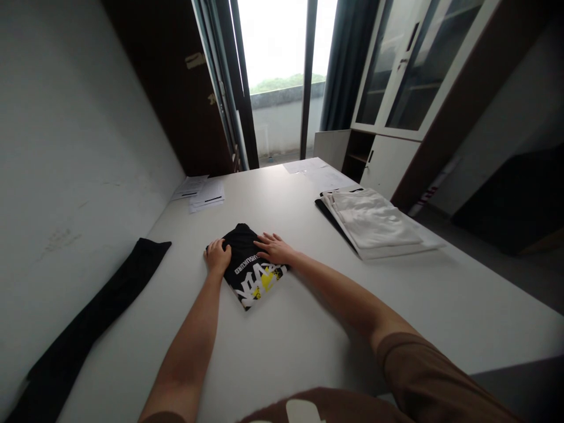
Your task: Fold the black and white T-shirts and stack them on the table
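Observation:
A folded black T-shirt (241, 238) with white lettering and a white and yellow print lies on the white table, one corner pointing towards me. At its left corner, my left hand (217, 257) is closed around the edge, the thumb on top of the cloth. My right hand (275, 249) rests flat on the right side of the shirt with its fingers stretched out, covering part of the print.
On the right of the table (264, 200) lies a stack of folded white clothes (374, 220) with black cloth beneath. A long black garment (101, 305) runs along the left wall. Papers (207, 194) lie at the far left, and more sheets (319, 173) at the far end.

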Motion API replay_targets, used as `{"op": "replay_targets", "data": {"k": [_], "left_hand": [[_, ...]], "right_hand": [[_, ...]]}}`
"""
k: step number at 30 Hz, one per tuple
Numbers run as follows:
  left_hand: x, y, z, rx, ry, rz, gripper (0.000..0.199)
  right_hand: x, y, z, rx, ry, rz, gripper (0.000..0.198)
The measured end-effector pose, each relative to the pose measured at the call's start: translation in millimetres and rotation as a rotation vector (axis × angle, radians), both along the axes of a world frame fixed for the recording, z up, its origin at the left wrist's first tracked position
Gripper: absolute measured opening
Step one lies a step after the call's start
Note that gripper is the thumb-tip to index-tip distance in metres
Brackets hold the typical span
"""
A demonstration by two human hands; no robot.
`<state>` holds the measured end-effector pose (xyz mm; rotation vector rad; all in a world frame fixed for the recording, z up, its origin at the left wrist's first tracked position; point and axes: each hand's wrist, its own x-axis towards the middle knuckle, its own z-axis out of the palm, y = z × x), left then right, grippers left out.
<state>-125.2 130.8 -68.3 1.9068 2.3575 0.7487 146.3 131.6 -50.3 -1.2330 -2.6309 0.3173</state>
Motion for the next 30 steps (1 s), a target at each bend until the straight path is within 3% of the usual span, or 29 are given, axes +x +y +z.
{"op": "replay_targets", "data": {"k": [8, 14, 19, 26, 30], "left_hand": [[-0.1, -0.7, 1.1, -0.002, 0.014, -0.004, 0.035], [-3.0, 0.4, 1.6, 0.005, -0.003, -0.003, 0.033], [-5.2, 0.4, 3.4, 0.012, -0.02, 0.009, 0.029], [-4.5, -0.7, 3.5, 0.021, -0.018, 0.007, 0.029], [-4.6, -0.8, 3.4, 0.02, -0.017, 0.011, 0.029]], "right_hand": [[-0.7, 2.6, 0.6, -0.041, 0.002, -0.021, 0.074], [-11.0, -9.9, 8.8, -0.203, -0.028, -0.077, 0.091], [-27.0, -29.8, 3.4, -0.088, -0.044, -0.165, 0.098], [-29.2, -29.5, 1.8, -0.004, -0.024, -0.197, 0.079], [-26.7, -26.6, 2.1, 0.076, -0.014, -0.331, 0.073]]}}
